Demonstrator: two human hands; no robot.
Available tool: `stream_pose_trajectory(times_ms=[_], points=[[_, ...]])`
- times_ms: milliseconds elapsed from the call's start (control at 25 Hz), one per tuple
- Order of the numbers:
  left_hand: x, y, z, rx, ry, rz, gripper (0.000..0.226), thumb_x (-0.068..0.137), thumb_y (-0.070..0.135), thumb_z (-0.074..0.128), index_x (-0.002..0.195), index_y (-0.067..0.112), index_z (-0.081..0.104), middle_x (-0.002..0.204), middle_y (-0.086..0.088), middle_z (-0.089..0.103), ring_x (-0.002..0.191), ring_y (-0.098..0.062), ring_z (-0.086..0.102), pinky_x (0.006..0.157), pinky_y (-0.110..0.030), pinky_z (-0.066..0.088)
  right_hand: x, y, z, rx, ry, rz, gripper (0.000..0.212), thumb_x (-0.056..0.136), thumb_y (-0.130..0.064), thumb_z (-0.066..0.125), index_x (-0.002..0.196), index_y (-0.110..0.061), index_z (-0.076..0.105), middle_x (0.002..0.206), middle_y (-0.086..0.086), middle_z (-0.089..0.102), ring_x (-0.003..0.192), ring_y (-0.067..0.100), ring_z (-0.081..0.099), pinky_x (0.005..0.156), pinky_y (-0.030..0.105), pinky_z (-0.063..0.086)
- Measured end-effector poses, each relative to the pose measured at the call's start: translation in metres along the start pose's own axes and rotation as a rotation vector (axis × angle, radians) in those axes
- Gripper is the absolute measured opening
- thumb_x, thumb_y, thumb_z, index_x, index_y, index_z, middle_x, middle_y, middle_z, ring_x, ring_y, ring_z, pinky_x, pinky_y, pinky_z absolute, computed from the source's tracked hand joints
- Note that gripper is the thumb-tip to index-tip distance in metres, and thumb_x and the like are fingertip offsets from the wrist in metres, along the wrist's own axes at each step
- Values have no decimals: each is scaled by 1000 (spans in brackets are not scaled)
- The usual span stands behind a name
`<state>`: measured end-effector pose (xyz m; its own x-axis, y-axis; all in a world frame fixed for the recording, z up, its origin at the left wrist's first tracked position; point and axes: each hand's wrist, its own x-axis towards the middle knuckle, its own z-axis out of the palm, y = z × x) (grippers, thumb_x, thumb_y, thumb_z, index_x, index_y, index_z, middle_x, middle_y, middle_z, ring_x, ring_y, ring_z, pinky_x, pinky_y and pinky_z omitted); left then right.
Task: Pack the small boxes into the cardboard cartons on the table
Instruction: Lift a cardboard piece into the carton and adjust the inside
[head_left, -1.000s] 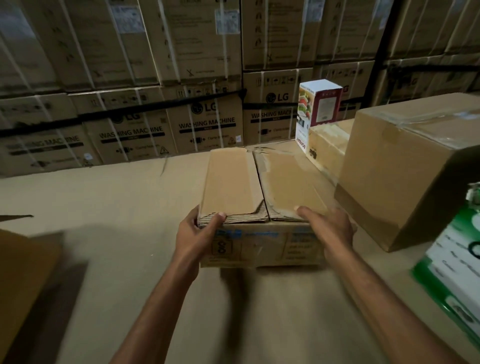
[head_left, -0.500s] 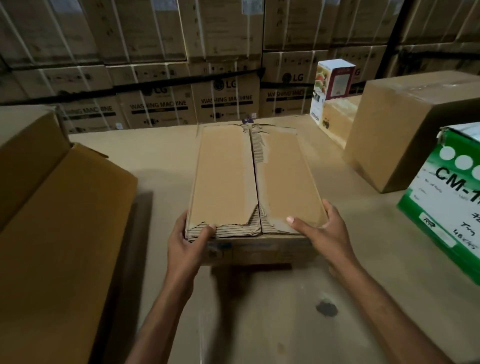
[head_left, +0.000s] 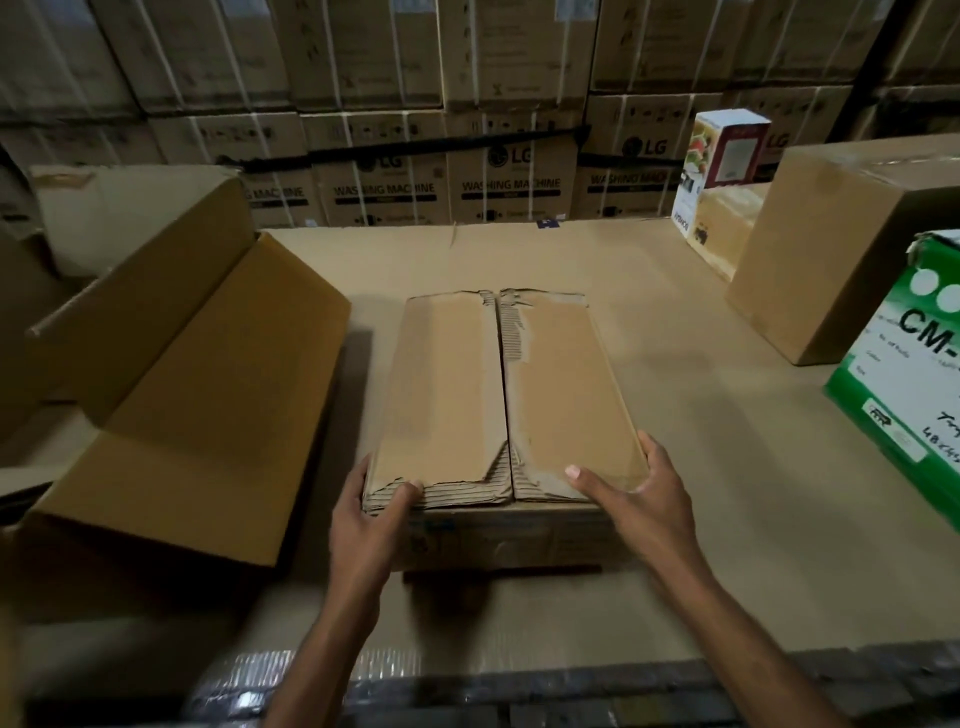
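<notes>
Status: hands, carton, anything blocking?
Left hand and right hand grip center carton at its near corners. Flaps closed, edges torn. Larger carton close on the left; nothing on the flaps.

Matt brown corrugated cardboard carton with torn flaps baring ribbed fluting, glossy printed green box, cardboard-covered table

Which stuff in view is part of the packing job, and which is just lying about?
Job: worn carton, gripped at its near end by left hand and right hand; open-flapped carton at left; small printed box at back right.
Lying about, likely: stacked washing machine cartons; sealed brown carton; green-and-white box.
</notes>
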<state>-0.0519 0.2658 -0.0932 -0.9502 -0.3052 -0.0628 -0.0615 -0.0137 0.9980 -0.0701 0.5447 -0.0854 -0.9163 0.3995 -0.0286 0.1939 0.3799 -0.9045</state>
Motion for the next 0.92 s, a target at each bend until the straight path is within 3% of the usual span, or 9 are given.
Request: stream_pose_trajectory(times_ms=[120, 280, 440, 600, 720, 920], points=[[-32, -4, -17, 3, 55, -27, 55, 92, 18, 74, 143, 27, 55, 125, 3, 68, 115, -18, 66, 92, -44, 58, -31, 7, 1, -11, -33, -25, 116, 64, -59, 92, 158, -20, 37, 141, 6, 60, 122, 24, 59, 107, 41, 48], [-60, 4, -28, 30, 79, 36, 53, 92, 16, 73, 141, 26, 57, 123, 7, 70, 114, -12, 67, 93, -34, 58, -55, 0, -8, 20, -21, -58, 111, 69, -51, 91, 159, -16, 36, 147, 8, 56, 126, 25, 57, 109, 42, 47], [-57, 28, -38, 57, 79, 115, 50, 92, 25, 75, 139, 28, 59, 124, 10, 70, 116, -11, 66, 102, -47, 55, -67, -28, -12, 23, 48, -127, 116, 62, -68, 85, 157, -19, 39, 143, 5, 59, 126, 27, 58, 106, 48, 50], [-45, 69, -48, 2, -8, 233, 50, 96, 25, 71, 144, 27, 57, 125, 11, 69, 119, -14, 66, 98, -45, 58, -79, -67, -15, 48, 166, -206, 114, 62, -71, 80, 155, -18, 43, 143, 4, 61, 126, 24, 60, 105, 41, 52], [-35, 103, -61, -35, -107, 355, 51, 93, 35, 72, 141, 23, 61, 125, 6, 73, 117, -14, 68, 99, -45, 57, -89, -103, -22, 97, 286, -250, 106, 66, -68, 82, 153, -19, 47, 146, 4, 60, 129, 23, 59, 108, 44, 50], [-6, 175, -107, -65, -214, 487, 52, 97, 40, 68, 146, 27, 55, 127, 7, 70, 112, -8, 68, 81, -26, 60, -124, -187, -5, 171, 469, -389, 75, 77, -63, 77, 140, -29, 57, 120, -14, 64, 107, 10, 61, 93, 41, 59]])
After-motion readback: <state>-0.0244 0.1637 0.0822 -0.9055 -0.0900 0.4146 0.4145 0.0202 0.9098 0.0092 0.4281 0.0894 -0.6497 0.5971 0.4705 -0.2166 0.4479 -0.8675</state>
